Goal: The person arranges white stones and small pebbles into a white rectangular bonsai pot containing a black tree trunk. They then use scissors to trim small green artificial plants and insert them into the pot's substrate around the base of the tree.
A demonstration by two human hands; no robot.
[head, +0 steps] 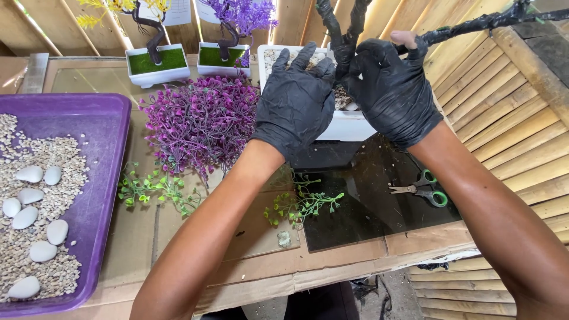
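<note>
Both my hands wear black gloves and are raised over a white rectangular pot (347,125) filled with small pebbles. My right hand (388,86) grips the black twisted trunk (345,35) of a bare artificial tree standing in that pot; one fingertip pokes through a torn glove. My left hand (296,98) rests beside the trunk with fingers spread, over the pot's left part. A long black branch (474,25) runs off to the upper right.
A pile of purple plastic foliage (198,118) lies left of the pot, green sprigs (302,204) in front. Green-handled scissors (424,189) lie on a dark glass sheet. A purple tray (109,136) holds gravel and white stones. Two finished mini trees (157,59) stand at the back.
</note>
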